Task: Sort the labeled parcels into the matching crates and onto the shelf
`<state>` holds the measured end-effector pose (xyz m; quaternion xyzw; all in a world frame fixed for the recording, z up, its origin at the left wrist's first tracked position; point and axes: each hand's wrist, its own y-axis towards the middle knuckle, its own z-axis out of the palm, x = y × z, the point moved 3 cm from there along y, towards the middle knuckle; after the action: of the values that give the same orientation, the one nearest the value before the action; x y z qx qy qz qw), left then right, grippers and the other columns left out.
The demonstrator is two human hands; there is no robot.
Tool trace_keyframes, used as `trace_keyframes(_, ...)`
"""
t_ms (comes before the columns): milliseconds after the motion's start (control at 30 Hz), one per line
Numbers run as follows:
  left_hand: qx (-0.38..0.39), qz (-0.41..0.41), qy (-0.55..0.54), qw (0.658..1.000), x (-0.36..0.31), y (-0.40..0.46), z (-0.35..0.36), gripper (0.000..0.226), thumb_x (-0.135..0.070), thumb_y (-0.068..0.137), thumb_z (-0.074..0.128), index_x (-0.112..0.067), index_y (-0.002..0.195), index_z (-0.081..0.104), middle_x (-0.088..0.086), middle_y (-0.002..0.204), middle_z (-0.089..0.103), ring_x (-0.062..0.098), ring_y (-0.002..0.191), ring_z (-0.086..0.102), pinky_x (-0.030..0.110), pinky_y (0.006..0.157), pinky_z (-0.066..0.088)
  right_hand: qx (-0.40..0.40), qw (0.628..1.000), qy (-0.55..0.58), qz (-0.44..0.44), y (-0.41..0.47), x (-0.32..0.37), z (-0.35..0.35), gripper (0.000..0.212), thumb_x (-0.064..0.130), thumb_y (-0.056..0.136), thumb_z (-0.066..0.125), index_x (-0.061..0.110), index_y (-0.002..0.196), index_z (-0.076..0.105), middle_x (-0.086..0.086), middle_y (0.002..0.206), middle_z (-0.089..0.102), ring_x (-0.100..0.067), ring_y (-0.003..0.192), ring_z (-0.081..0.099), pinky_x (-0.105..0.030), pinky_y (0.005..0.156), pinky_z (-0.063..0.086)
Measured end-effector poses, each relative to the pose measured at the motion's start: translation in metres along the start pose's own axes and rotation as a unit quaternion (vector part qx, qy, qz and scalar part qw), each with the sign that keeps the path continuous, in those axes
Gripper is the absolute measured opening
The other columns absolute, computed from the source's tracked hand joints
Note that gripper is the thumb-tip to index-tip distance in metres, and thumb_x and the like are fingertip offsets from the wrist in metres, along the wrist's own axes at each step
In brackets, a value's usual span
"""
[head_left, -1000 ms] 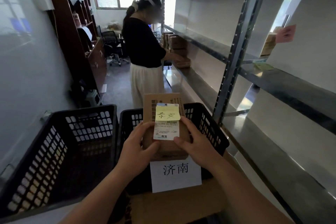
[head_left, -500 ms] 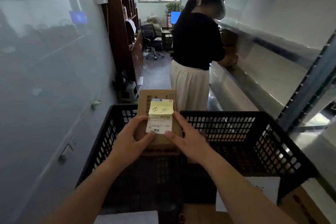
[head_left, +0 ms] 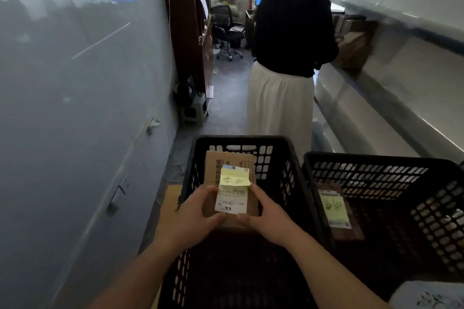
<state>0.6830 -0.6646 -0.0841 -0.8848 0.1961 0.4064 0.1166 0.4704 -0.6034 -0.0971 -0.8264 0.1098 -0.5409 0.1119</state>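
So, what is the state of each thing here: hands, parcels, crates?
Left hand: grips the held parcel's left side.
Right hand: grips its right side.
Held parcel: over the left crate, label up, yellow note stuck on.
Left crate: open; nothing seen on its dark floor.
Right crate: open, one parcel inside.
Second parcel: lying flat, label up.

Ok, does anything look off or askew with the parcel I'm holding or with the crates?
One small thing: the yellow sticky note on the held parcel sits tilted over the printed label, its right edge curling up. The parcel itself looks undamaged. The parcel lying in the right crate looks flat and intact.
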Motion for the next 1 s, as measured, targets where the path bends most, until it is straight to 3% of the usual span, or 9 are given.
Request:
trace_keyframes(200,0.01,-0.052,-0.047,0.997,0.021,0.029,0.036,0.061,-0.032,0.079,0.076,-0.048,0.128,0.043,-0.026,0.128,0.049,-0.001,0.115,0.049,0.026,0.097,0.049,-0.021,0.999,0.009,0.028,0.029,-0.028,0.004,0.094,0.026,0.088,0.085,0.047,0.161,0.029,0.018,0.146,0.051,-0.007,0.135,0.047,-0.02,0.101,0.044)
trace_keyframes(300,0.007,-0.085,-0.063,0.994,0.032,0.041,0.05,0.057,-0.025,0.078,0.074,-0.054,0.116,0.042,-0.023,0.122,0.05,0.003,0.11,0.053,0.03,0.092,0.055,-0.026,0.999,0.006,0.033,0.045,-0.041,0.005,0.094,0.021,0.088,0.084,0.044,0.161,0.031,0.016,0.145,0.053,-0.006,0.132,0.048,-0.017,0.098,0.043)
trace_keyframes(400,-0.005,-0.122,-0.075,0.99,0.042,0.055,0.061,0.056,-0.022,0.08,0.073,-0.052,0.114,0.042,-0.024,0.112,0.051,0.0,0.099,0.053,0.021,0.08,0.051,-0.029,0.999,0.009,0.027,0.064,-0.05,0.009,0.093,0.021,0.086,0.086,0.042,0.16,0.034,0.014,0.144,0.055,-0.008,0.131,0.051,-0.023,0.104,0.044)
trace_keyframes(500,-0.017,-0.153,-0.084,0.984,0.05,0.068,0.068,0.054,-0.021,0.08,0.074,-0.051,0.11,0.041,-0.026,0.103,0.049,-0.005,0.09,0.05,0.012,0.065,0.04,-0.026,0.999,0.018,0.024,0.083,-0.061,0.016,0.088,0.025,0.083,0.088,0.053,0.15,0.039,0.023,0.13,0.057,-0.001,0.122,0.055,-0.016,0.096,0.046)
trace_keyframes(633,-0.031,-0.167,-0.073,0.983,0.063,0.083,0.078,0.053,-0.019,0.078,0.074,-0.047,0.113,0.046,-0.019,0.114,0.051,-0.002,0.094,0.053,0.013,0.066,0.041,-0.024,0.999,0.037,0.021,0.104,-0.077,0.022,0.08,0.02,0.083,0.087,0.067,0.127,0.041,0.034,0.117,0.057,0.014,0.109,0.055,-0.005,0.082,0.045)
trace_keyframes(733,-0.046,-0.18,-0.065,0.98,0.076,0.091,0.087,0.052,-0.018,0.078,0.073,-0.038,0.121,0.051,-0.012,0.121,0.053,0.006,0.102,0.054,0.015,0.07,0.042,-0.015,0.999,0.029,0.021,0.117,-0.087,0.027,0.079,0.018,0.084,0.086,0.052,0.142,0.045,0.027,0.126,0.058,0.001,0.12,0.057,-0.007,0.087,0.046)
trace_keyframes(833,-0.061,-0.197,-0.071,0.976,0.089,0.095,0.096,0.052,-0.018,0.079,0.072,-0.037,0.123,0.052,-0.01,0.123,0.054,0.004,0.099,0.052,0.012,0.066,0.04,-0.01,1.0,0.018,0.024,0.126,-0.09,0.032,0.088,0.021,0.085,0.086,0.037,0.158,0.04,0.009,0.149,0.052,-0.013,0.136,0.05,-0.031,0.111,0.047)
trace_keyframes(900,-0.076,-0.208,-0.074,0.972,0.095,0.096,0.1,0.057,-0.019,0.079,0.071,-0.034,0.13,0.05,-0.009,0.126,0.05,0.007,0.102,0.052,0.014,0.067,0.043,-0.012,1.0,0.007,0.019,0.131,-0.093,0.033,0.092,0.025,0.083,0.087,0.035,0.16,0.037,0.007,0.155,0.046,-0.015,0.14,0.046,-0.041,0.117,0.044)
trace_keyframes(1000,-0.083,-0.211,-0.058,0.972,0.1,0.096,0.102,0.059,-0.023,0.078,0.07,-0.034,0.132,0.048,-0.006,0.132,0.047,0.011,0.109,0.053,0.023,0.076,0.051,-0.015,1.0,-0.007,0.011,0.134,-0.099,0.035,0.093,0.031,0.082,0.087,0.04,0.159,0.036,0.015,0.146,0.044,-0.007,0.132,0.045,-0.022,0.103,0.046)
